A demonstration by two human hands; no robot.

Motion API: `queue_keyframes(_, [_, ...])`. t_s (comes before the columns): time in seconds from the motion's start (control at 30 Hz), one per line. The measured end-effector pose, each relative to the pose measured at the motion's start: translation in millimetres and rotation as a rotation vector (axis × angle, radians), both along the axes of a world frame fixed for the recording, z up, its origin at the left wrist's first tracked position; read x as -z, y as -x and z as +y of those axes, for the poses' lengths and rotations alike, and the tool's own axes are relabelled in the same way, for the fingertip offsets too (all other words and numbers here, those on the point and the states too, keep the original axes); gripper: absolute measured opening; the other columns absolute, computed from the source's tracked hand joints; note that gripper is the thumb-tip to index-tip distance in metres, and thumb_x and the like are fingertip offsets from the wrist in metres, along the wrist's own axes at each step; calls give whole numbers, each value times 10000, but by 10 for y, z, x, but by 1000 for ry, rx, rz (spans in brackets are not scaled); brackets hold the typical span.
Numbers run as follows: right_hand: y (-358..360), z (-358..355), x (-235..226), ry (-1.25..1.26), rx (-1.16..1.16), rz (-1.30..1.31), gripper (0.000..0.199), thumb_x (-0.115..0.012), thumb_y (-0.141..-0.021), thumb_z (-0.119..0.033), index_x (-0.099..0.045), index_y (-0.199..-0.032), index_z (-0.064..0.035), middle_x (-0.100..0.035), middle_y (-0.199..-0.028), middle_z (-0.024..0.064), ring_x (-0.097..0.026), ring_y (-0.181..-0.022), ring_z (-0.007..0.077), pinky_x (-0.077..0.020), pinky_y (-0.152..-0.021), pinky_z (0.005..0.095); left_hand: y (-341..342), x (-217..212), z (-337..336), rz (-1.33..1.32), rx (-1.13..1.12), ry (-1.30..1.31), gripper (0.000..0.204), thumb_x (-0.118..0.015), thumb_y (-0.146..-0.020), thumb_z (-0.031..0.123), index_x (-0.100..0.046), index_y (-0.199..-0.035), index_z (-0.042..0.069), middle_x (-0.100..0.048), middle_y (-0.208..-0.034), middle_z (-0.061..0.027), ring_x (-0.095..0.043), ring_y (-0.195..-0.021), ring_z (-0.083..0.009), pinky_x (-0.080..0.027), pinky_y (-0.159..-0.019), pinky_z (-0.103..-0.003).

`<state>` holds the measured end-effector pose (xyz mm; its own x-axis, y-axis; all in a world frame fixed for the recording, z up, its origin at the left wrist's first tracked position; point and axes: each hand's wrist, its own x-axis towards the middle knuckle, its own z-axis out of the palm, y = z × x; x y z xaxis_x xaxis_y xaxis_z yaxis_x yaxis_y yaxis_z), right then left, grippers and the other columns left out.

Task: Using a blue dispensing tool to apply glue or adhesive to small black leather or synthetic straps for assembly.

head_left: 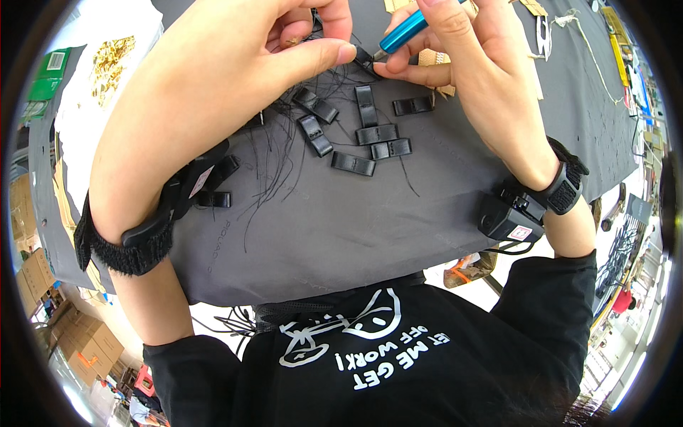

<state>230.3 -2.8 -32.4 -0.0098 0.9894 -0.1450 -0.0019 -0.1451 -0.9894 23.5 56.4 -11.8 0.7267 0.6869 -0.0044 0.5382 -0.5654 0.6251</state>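
My right hand is closed around a blue pen-shaped tool with a narrow metal tip. That tip is at a small black leather-like loop, and a fingertip of the same hand touches the loop's edge. My left hand is curled, its thumb tip beside this loop; what its fingers pinch is hidden. Fine black threads trail below my left hand. Closer to me lie several more black loops, among them one standing lengthwise, one at the right and one nearest me.
A dark grey cloth covers the table. Gold-coloured pieces lie on white material at the left, near a green box. Pale cord lies at the far right. A black device is strapped at my right wrist.
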Motion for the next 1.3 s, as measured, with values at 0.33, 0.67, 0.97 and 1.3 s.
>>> queue_keyframes(0.33, [-21, 3, 43, -4, 14, 39, 251, -501, -1107, -305, -402, -1220, -104, -614, -941, 40, -663, -790, 95, -610, -718, 261, 9, 12, 25, -36, -51, -26, 183, -707, -955, 181, -600, -921, 36, -373, -737, 63, -357, -713, -43, -298, -637, -226])
queue_keyframes(0.67, [-149, 46, 228, -190, -73, 178, 204, -480, -1117, -261, -418, -1151, -70, -652, -942, 81, -670, -768, 142, -587, -711, 277, 63, 124, 68, 71, -124, -224, 294, -716, -908, 119, -668, -1198, 127, -417, -836, -9, -428, -693, -126, -408, -646, -279])
queue_keyframes(0.97, [-145, 22, 122, -104, -73, 232, 207, -467, -1122, -267, -417, -1140, -68, -651, -938, 93, -669, -757, 152, -582, -707, 277, 9, 226, 31, -18, -58, -285, 192, -739, -866, 76, -664, -1042, 58, -418, -787, -33, -434, -689, -150, -410, -643, -304])
queue_keyframes(1.3, [-182, 37, 203, -208, -50, 161, 187, -485, -1113, -228, -415, -1125, -54, -633, -927, 84, -683, -776, 157, -613, -708, 301, -107, 230, -71, -96, -1, -194, 230, -800, -795, 63, -683, -993, 57, -412, -763, -26, -417, -663, -141, -370, -603, -304])
